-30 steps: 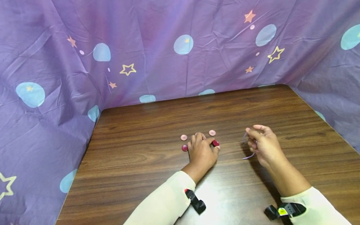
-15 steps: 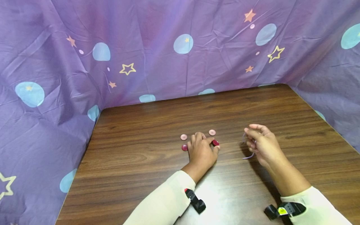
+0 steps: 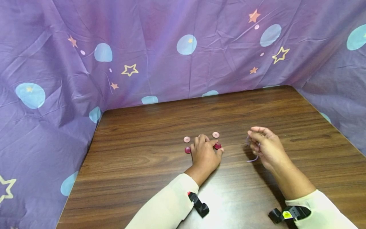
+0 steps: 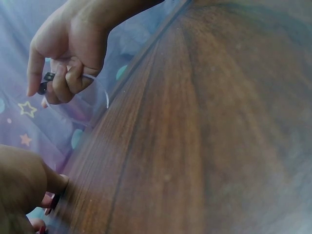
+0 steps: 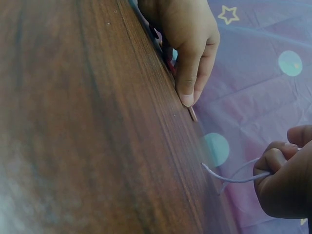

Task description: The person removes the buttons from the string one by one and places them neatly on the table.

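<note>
Cord [image 5: 234, 181]: hangs because your right hand [image 3: 268, 147] grips it. Red button [image 3: 218, 146]: framed by your left hand [image 3: 205, 153], pinch unclear.

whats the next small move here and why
Probably lift the dark red button toward the purple cord: the button sits between thumb and finger of the left hand, and the right hand holds the cord with one end free.

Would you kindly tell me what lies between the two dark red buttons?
In the head view, the left hand lies between the left red button and the right red button.
</note>
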A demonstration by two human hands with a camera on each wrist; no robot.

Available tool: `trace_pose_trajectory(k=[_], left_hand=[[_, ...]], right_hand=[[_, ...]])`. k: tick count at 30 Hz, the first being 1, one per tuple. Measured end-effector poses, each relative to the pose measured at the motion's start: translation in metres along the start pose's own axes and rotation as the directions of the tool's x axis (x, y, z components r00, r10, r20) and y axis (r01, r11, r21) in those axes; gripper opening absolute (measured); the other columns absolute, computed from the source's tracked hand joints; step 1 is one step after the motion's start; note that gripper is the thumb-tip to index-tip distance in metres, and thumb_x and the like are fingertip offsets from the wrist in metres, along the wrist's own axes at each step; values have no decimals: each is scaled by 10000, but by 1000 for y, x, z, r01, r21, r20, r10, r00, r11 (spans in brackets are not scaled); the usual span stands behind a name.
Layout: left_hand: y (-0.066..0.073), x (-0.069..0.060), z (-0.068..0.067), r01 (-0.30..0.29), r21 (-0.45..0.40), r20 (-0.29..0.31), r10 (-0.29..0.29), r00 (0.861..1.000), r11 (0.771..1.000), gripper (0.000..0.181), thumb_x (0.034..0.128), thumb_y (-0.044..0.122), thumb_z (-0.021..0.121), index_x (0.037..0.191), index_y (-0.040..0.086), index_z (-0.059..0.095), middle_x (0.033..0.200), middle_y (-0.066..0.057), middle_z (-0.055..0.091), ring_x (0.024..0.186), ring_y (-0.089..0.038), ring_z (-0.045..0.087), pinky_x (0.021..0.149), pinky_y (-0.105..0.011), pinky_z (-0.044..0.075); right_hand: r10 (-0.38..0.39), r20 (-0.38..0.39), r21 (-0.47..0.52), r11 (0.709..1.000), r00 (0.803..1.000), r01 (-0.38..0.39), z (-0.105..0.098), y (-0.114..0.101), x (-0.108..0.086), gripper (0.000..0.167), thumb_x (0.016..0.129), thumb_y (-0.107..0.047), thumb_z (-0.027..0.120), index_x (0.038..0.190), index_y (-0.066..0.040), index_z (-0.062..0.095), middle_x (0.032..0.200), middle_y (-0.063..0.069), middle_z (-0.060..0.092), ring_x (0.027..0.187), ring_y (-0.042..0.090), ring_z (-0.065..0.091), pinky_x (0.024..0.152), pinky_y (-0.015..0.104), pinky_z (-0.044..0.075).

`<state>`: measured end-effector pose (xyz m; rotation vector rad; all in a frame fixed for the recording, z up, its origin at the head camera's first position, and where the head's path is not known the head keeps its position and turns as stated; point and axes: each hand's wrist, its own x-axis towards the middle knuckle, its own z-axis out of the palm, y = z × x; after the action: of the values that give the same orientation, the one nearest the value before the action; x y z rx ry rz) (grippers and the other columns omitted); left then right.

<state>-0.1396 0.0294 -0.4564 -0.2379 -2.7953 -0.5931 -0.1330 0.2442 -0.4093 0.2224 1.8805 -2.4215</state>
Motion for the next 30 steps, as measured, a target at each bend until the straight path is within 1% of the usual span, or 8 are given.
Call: trace_pose_trajectory(k=[6,13,15,21,24,27,29,30], left_hand=[[0,0,0,13,12,9,-13,1000,1000,390,895,500,852,1213,273,847,1104,-2,650,1084,-213,574,903,-398,475],[2,1,-2,38,6,29,-38,999,999,377,892,478,843,1199,260,837,1178,-8,669,1135,-218,590,938,-411,485],[1,1,-2,42,0,34,-42,999,999,355,897,465,840,1187,259,834,1187,-7,674,1145,-218,591,944,-413,485],[0,2,0,45,-9,44,-44,998,999,301,917,465,836,1162,290,831,1179,2,675,1144,-212,585,940,-413,478],[0,1,0,39,-10,42,-38,998,999,301,920,483,838,1164,307,836,1163,5,664,1127,-206,579,926,-406,474],[1,1,-1,30,-9,27,-29,999,1000,303,912,493,846,1159,318,842,1137,6,656,1102,-200,575,905,-394,470],[0,1,-1,25,-12,16,-25,1000,1000,313,904,496,854,1162,320,845,1120,7,654,1086,-197,572,894,-388,467],[0,1,-1,23,-13,10,-23,1000,1000,319,899,497,857,1165,319,846,1113,7,653,1078,-196,571,891,-384,466]], right_hand=[[-3,5,-8,1000,1000,3,0,1,0,96,1112,-100,605,1138,-185,568,775,-107,554,569,11,433,483,173,277],[-3,6,-4,1000,1000,3,-1,2,1,110,1108,-90,607,1092,-199,610,769,-108,531,572,13,431,492,191,261],[-6,12,-2,1000,1000,6,-1,3,1,104,1110,-90,605,1088,-191,623,769,-105,547,572,14,432,491,194,250],[-11,29,3,1000,1000,11,-2,3,1,151,1114,-85,595,1037,-183,681,792,-94,651,566,18,441,474,180,290],[-14,33,7,1000,999,14,-2,4,1,160,1113,-81,595,1030,-177,692,791,-88,660,563,20,440,475,180,297],[-13,24,12,1000,1000,13,-1,3,1,118,1107,-71,600,1064,-163,659,778,-94,649,559,21,437,481,182,295],[-12,10,16,1000,1000,12,-1,3,1,100,1101,-59,602,1118,-155,581,771,-106,643,555,18,433,483,176,297],[-11,-3,16,1000,1000,11,0,3,1,130,1098,-56,608,1140,-154,534,762,-113,639,551,16,432,481,171,306]])
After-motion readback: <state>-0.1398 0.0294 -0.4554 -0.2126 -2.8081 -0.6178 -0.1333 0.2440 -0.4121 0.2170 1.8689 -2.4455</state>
